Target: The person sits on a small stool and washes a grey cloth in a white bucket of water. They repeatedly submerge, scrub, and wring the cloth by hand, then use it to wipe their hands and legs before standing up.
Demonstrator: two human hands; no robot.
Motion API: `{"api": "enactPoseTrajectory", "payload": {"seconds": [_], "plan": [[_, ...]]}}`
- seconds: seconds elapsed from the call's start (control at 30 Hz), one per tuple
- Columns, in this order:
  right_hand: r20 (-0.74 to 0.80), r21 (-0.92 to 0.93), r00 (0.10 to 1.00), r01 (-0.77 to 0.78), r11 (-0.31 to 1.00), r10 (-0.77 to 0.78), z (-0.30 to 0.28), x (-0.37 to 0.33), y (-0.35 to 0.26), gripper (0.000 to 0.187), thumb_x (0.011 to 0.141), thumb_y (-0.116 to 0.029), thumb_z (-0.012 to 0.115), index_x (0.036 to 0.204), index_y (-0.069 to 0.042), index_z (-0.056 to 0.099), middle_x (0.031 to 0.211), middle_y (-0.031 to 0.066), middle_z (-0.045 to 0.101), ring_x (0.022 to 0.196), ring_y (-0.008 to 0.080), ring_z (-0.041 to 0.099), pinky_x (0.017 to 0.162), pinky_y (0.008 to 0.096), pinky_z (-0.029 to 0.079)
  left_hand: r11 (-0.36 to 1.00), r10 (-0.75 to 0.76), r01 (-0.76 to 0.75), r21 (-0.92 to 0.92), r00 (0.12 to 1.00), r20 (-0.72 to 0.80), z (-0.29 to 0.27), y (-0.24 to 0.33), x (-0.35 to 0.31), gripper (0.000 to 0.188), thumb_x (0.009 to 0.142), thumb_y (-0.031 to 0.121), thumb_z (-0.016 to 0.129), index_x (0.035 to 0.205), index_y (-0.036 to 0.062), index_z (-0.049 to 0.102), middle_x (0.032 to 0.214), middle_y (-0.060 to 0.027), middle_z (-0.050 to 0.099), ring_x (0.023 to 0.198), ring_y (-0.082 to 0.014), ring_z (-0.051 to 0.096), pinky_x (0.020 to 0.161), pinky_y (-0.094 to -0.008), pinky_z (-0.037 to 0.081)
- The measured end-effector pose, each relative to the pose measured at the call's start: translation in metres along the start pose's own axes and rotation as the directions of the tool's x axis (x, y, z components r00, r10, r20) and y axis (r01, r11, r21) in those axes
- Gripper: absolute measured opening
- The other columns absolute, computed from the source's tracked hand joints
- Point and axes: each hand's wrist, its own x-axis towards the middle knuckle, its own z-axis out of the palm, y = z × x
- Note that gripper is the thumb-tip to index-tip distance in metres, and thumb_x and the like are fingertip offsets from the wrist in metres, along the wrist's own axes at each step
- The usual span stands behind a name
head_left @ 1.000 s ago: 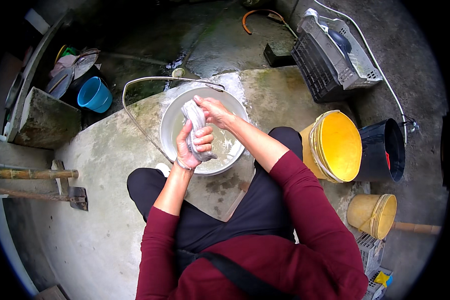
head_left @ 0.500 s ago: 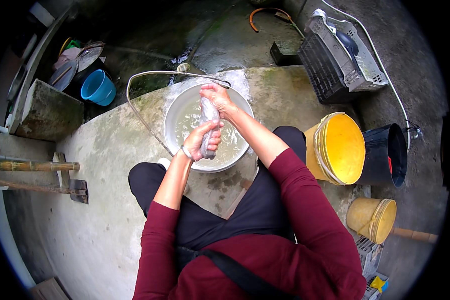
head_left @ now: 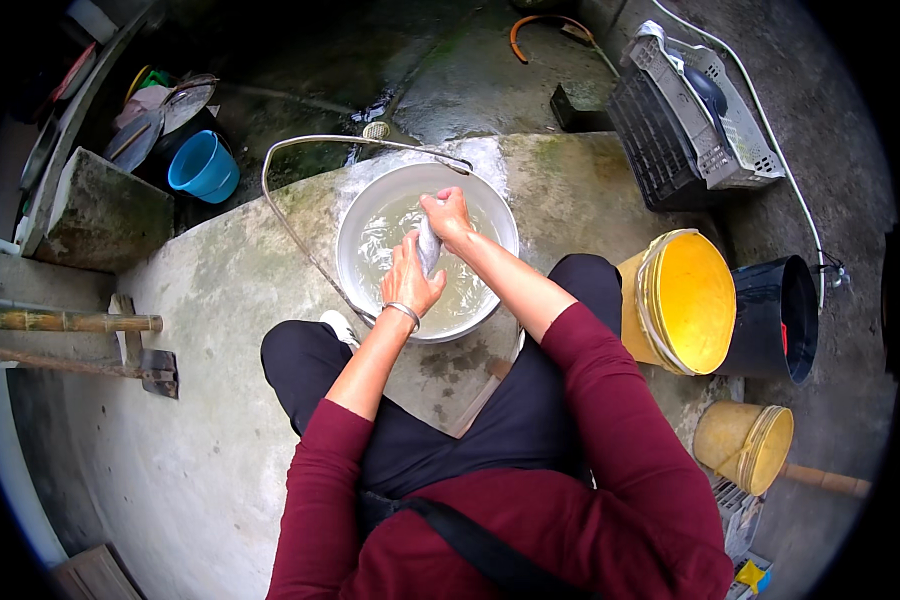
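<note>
Over the round metal pot (head_left: 347, 250) of cloudy water, a long, wet grey bundle (head_left: 429, 248) hangs between my hands. I cannot tell whether it is cloth or something else. My right hand (head_left: 448, 217) is closed around its upper end, at the far side. My left hand (head_left: 411, 275), with a bracelet (head_left: 403, 313) at the wrist, lies against the lower part with its fingers stretched out. The pot stands on the concrete between my knees, its curved wire handle (head_left: 267, 190) swung out to the left.
To the right stand a large yellow bucket (head_left: 692, 305), a black bucket (head_left: 770, 318) and a smaller yellowish bucket (head_left: 745, 445). Plastic crates (head_left: 660, 140) lie at the far right. A blue bucket (head_left: 203, 167) is at the far left, and a bamboo pole (head_left: 65, 320) reaches in from the left.
My left hand has loosened from a fist around the bundle to stretched fingers. Less of the bundle shows now. The right hand keeps its grip and has shifted slightly nearer.
</note>
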Motion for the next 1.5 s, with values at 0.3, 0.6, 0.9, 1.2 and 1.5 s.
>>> {"api": "enactPoseTrajectory", "payload": {"seconds": [0.3, 0.6, 0.9, 1.2, 1.5], "plan": [[0.466, 0.49, 0.876, -0.375, 0.787, 0.128, -0.03, -0.017, -0.071, 0.025, 0.08, -0.023, 0.064, 0.092, -0.005, 0.051, 0.08, 0.0062, 0.055, 0.073, 0.0166, 0.056, 0.061, 0.0361, 0.048, 0.194, -0.135, 0.339, -0.921, 0.939, 0.317, -0.007, -0.018, 0.009, 0.049, 0.085, 0.021, 0.058, 0.127, 0.0081, 0.035, 0.083, -0.0077, 0.056, 0.061, -0.0157, 0.057, 0.045, -0.0272, 0.049], [0.674, 0.678, 0.706, -0.472, 0.563, -0.22, -0.042, -0.018, -0.074, 0.048, 0.081, -0.025, 0.065, 0.121, -0.008, 0.045, 0.1, 0.0111, 0.058, 0.099, 0.0256, 0.056, 0.084, 0.0448, 0.047, -0.596, 0.595, 0.708, -0.379, 0.706, 0.383, -0.038, 0.011, -0.002, 0.055, 0.09, 0.034, 0.043, 0.132, -0.0002, 0.033, 0.073, -0.0118, 0.046, 0.05, -0.0133, 0.047, 0.04, -0.0226, 0.044], [0.698, 0.685, 0.577, -0.366, 0.63, -0.424, -0.057, -0.018, -0.103, 0.044, 0.085, -0.011, 0.056, 0.127, -0.004, 0.042, 0.076, 0.0053, 0.057, 0.065, 0.0143, 0.058, 0.061, 0.0355, 0.054, -0.379, 0.538, 0.715, -0.587, 0.687, 0.489, -0.043, 0.015, -0.005, 0.055, 0.09, 0.036, 0.052, 0.128, -0.0009, 0.035, 0.07, -0.0016, 0.042, 0.044, -0.0062, 0.037, 0.036, -0.0193, 0.029], [0.536, 0.395, 0.817, -0.019, 0.919, -0.213, -0.023, -0.02, -0.062, 0.023, 0.085, -0.008, 0.049, 0.102, -0.002, 0.063, 0.06, 0.0022, 0.053, 0.047, 0.0094, 0.048, 0.044, 0.0256, 0.044, 0.543, -0.07, 0.448, -0.71, 0.867, 0.493, -0.01, -0.004, 0.009, 0.027, 0.081, 0.028, 0.062, 0.088, 0.0016, 0.063, 0.059, -0.0003, 0.052, 0.047, -0.0096, 0.048, 0.043, -0.0235, 0.038], [0.278, 0.103, 0.93, 0.222, 0.97, -0.242, 0.001, -0.026, -0.019, 0.019, 0.087, -0.01, 0.048, 0.098, -0.004, 0.063, 0.054, 0.0019, 0.051, 0.043, 0.0107, 0.05, 0.04, 0.0268, 0.043, 0.976, -0.19, 0.199, -0.086, 0.977, 0.099, 0.026, -0.029, 0.012, 0.041, 0.067, 0.033, 0.063, 0.082, -0.0059, 0.062, 0.073, -0.0222, 0.064, 0.067, -0.0316, 0.065, 0.064, -0.04, 0.049]]}}
